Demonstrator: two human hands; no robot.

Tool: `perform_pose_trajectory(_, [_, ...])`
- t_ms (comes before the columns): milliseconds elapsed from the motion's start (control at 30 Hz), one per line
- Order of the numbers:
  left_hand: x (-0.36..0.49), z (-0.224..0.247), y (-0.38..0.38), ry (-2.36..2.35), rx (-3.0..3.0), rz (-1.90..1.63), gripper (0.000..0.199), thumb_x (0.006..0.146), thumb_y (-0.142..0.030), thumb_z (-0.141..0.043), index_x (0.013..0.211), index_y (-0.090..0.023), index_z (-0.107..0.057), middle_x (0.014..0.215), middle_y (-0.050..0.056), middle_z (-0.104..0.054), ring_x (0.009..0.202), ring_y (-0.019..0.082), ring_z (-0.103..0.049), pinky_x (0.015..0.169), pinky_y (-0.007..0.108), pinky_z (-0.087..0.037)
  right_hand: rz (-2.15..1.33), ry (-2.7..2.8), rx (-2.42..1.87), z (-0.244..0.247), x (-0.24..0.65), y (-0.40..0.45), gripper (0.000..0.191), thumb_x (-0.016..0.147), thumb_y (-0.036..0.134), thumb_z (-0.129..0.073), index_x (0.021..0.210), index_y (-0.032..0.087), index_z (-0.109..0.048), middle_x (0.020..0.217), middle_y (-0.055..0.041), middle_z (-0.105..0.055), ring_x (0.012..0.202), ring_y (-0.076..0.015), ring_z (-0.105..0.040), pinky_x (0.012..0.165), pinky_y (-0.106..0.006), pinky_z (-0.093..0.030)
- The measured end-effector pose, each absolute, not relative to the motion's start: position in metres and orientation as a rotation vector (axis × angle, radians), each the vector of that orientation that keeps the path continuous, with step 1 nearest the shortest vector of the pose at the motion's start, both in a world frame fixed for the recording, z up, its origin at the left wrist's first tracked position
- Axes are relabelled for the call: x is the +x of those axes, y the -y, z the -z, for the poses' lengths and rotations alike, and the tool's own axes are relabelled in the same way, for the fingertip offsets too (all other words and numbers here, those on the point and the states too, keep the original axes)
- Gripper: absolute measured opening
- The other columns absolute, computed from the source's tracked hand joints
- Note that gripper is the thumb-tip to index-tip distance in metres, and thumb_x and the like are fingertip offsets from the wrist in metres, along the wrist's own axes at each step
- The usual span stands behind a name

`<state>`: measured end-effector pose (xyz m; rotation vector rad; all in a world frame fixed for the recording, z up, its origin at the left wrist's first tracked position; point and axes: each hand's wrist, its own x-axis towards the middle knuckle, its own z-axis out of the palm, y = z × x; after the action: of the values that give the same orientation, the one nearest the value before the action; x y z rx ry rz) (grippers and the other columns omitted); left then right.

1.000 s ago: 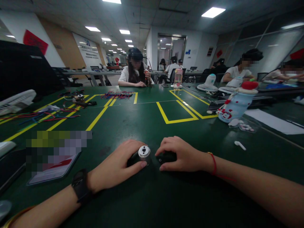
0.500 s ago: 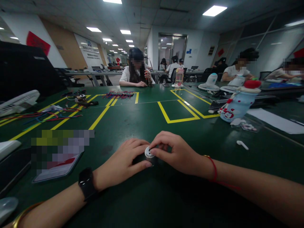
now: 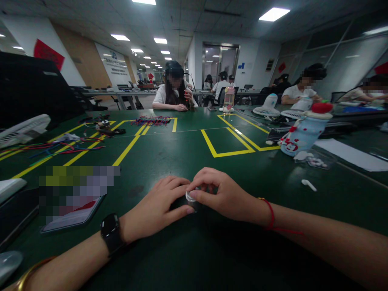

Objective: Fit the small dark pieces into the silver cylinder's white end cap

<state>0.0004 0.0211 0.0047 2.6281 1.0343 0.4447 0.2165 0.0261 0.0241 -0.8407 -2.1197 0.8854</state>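
Observation:
A small silver cylinder with a pale round top stands upright on the green table in front of me. My left hand lies low beside it, thumb and fingers curved around its side. From the right, my right hand grips the cylinder's top rim, thumb in front and fingertips over it. Those fingers cover most of the top face. The cylinder's far side is also hidden.
A pouch-like flat item lies left, near loose wires. To the right are a white earbud, a blue bottle, a clear bag and paper. A person sits opposite.
My right fingertips have shifted slightly left across the cylinder's top, covering the dark holes that showed before. My left hand has stayed nearly still around the cylinder.

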Motion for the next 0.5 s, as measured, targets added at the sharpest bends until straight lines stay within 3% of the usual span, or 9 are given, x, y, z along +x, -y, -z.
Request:
perform_pose_trajectory(167, [-0.001,-0.005,-0.021,-1.037,2.622,-0.444,0.039,0.094,-0.045,-0.053,0.13,-0.031,-0.051,0.13,0.005,-0.053,0.115,0.028,-0.046,0.098,0.045,-0.037,-1.032,2.112,-0.796,-0.025,0.219,-0.026,0.018,0.085,0.021,-0.06,0.098,0.021,-0.072,0.102,-0.0042,-0.061,0.083,-0.0118,-0.057,0.073,-0.024,-0.047])
perform_pose_trajectory(267, [-0.002,-0.007,-0.021,-1.019,2.613,-0.444,0.033,0.095,-0.043,-0.053,0.125,-0.03,-0.054,0.131,0.005,-0.052,0.116,0.027,-0.046,0.1,0.044,-0.037,-1.037,2.07,-0.833,-0.02,0.23,-0.033,0.025,0.085,0.023,-0.06,0.108,0.022,-0.069,0.108,-0.0052,-0.061,0.08,-0.0117,-0.057,0.069,-0.025,-0.047])
perform_pose_trajectory(333, [-0.003,-0.007,-0.022,-1.001,2.594,-0.453,0.031,0.095,-0.041,-0.053,0.122,-0.028,-0.056,0.131,0.005,-0.053,0.117,0.027,-0.046,0.101,0.044,-0.037,-1.01,2.006,-0.95,-0.015,0.24,-0.043,0.028,0.085,0.027,-0.06,0.11,0.019,-0.068,0.101,-0.0056,-0.063,0.074,-0.0117,-0.056,0.065,-0.025,-0.046])
perform_pose_trajectory(500, [-0.004,-0.006,-0.023,-0.984,2.528,-0.526,0.031,0.094,-0.037,-0.055,0.123,-0.027,-0.054,0.128,0.004,-0.056,0.116,0.025,-0.049,0.1,0.043,-0.04,-1.075,1.712,-1.176,-0.002,0.263,-0.073,0.023,0.083,0.033,-0.061,0.092,0.012,-0.068,0.077,-0.0034,-0.065,0.064,-0.0112,-0.056,0.059,-0.025,-0.044])
